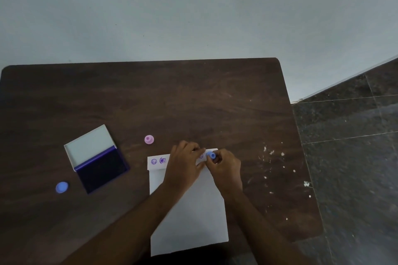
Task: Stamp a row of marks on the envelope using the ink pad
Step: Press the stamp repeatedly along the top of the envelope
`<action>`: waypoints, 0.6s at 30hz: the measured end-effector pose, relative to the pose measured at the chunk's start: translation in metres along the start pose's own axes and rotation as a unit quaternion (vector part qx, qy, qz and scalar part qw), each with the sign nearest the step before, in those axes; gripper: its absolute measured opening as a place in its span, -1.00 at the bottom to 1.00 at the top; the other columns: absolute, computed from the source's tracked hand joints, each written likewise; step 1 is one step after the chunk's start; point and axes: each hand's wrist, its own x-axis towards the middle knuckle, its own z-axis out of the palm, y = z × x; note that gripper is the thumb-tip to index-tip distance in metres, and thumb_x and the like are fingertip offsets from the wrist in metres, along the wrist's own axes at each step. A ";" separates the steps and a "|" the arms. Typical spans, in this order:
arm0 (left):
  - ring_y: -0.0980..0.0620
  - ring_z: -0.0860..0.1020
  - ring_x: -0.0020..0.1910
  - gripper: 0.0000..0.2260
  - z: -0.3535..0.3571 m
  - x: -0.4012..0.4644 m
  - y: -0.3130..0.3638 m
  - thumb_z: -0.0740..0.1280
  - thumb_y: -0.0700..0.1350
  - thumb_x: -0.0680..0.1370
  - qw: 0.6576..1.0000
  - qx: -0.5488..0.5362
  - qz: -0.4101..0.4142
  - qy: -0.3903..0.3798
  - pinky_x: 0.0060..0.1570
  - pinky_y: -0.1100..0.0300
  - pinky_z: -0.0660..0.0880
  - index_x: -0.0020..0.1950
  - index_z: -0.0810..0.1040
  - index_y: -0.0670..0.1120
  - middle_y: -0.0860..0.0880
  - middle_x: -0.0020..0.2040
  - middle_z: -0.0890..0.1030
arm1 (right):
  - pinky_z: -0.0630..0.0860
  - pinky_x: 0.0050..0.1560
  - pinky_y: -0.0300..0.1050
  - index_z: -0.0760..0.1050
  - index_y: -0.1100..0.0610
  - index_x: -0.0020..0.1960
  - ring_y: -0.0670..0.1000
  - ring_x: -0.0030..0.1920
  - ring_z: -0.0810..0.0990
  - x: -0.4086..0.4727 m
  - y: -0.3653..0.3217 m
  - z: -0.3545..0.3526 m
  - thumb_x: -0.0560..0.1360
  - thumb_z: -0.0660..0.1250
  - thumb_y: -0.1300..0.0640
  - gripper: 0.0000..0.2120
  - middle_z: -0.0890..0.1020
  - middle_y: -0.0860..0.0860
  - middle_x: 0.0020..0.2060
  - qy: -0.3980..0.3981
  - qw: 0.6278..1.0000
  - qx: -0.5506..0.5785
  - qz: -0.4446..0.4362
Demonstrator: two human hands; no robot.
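Observation:
A white envelope [193, 217] lies on the dark wooden table [150, 96], its flap at the far end carrying purple stamp marks [158, 161]. My left hand [185, 165] presses flat on the flap and hides its middle. My right hand [225, 167] pinches a small blue stamp [211, 155] tilted just above the flap's right end, beside another mark [201, 156]. The open ink pad [102, 167], dark purple with its white lid raised, sits to the left.
A pink stamp [149, 139] stands beyond the envelope's left corner. A blue cap [62, 187] lies left of the ink pad. White flecks dot the table's right side. The table edge drops to a dark tiled floor [355, 157] on the right.

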 end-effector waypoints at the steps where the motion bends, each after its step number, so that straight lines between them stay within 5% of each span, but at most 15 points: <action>1: -0.04 0.62 -0.14 -0.66 0.000 -0.001 0.000 0.57 0.05 0.29 1.000 0.001 0.002 0.002 -0.08 0.17 0.49 0.00 0.69 -0.06 -0.04 -0.05 0.71 | 0.34 -0.29 -0.55 0.59 0.18 -0.02 -0.13 -0.25 0.52 0.000 0.000 0.001 0.45 0.42 0.08 -0.80 0.67 0.06 -0.14 -0.005 1.000 -0.004 0.003; 18: -0.05 0.61 -0.07 -0.65 0.000 -0.003 0.001 0.55 0.08 0.32 1.000 0.019 -0.007 0.003 0.00 0.16 0.46 0.03 0.69 -0.04 -0.03 0.01 0.71 | 0.43 0.00 -0.20 0.58 0.21 0.07 0.03 -0.05 0.58 0.004 -0.011 -0.003 0.53 0.30 0.08 -0.77 0.66 0.14 0.00 -0.063 0.998 -0.013 0.013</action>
